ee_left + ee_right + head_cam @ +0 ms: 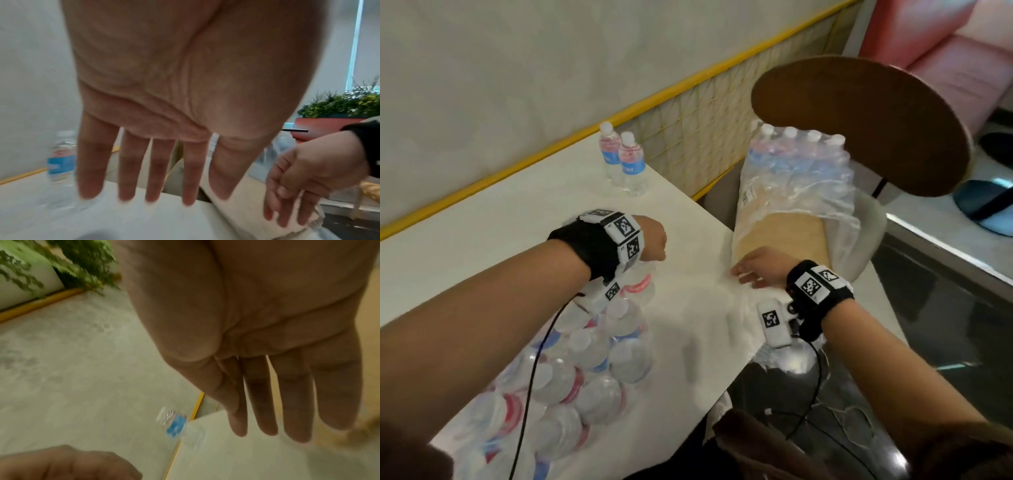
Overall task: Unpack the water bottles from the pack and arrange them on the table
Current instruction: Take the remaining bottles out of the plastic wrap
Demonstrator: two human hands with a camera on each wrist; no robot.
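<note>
An opened pack of several clear water bottles [571, 359] with white caps lies on the white table [500, 212] at the near left. Two bottles [624, 161] with blue labels stand upright at the table's far edge; one bottle [61, 162] shows blurred in the left wrist view, and a bottle [176, 423] in the right wrist view. My left hand [650, 240] hovers over the pack's far end, its fingers [160, 170] straight, spread and empty. My right hand [753, 270] reaches over the table's right edge, fingers [292, 402] straight, holding nothing.
A second wrapped pack of bottles [798, 164] rests on a chair seat beside the table's right edge, under the chair's brown wooden backrest [859, 120]. A yellow-framed partition [688, 130] borders the far side. Black cables [811, 394] hang from both wrists.
</note>
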